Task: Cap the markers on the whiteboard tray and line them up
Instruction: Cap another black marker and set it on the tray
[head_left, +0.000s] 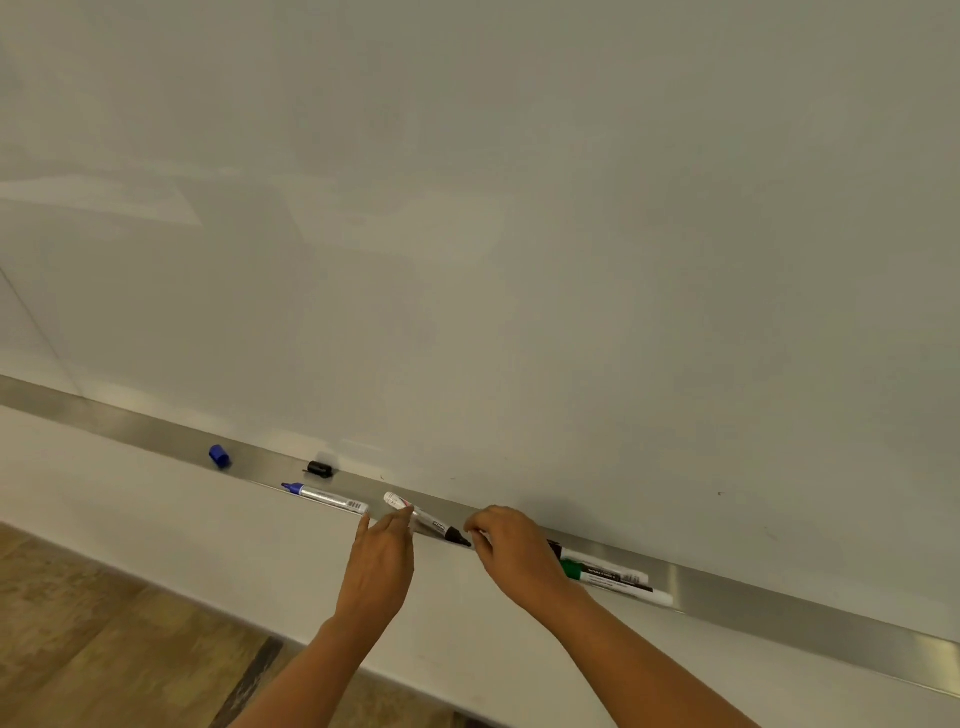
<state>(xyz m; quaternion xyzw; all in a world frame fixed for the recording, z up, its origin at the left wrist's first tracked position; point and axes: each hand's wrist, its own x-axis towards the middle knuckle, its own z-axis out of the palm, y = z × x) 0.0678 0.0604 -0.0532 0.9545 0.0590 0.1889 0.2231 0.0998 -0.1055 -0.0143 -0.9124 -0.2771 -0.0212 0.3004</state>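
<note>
Uncapped black-tipped white marker (426, 520) lies along the steel whiteboard tray (779, 597), tip toward right hand (511, 551). Left hand (382, 558) grip pinches its barrel; right grip curled, contents hidden. Loose black cap (319, 468) lies well left, nearer left hand.

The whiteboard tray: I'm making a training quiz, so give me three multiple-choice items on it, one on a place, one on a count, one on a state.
1. Where is the loose blue cap?
A. far left on the tray
B. on the floor
C. in the right hand

2. How many loose caps lie on the tray?
A. none
B. two
C. five

3. The blue marker is:
A. capped
B. uncapped
C. held by a hand

Answers: 1 A, it lies left of the black cap. 2 B, one blue and one black. 3 B, its blue tip is bare and no hand touches it.
</note>
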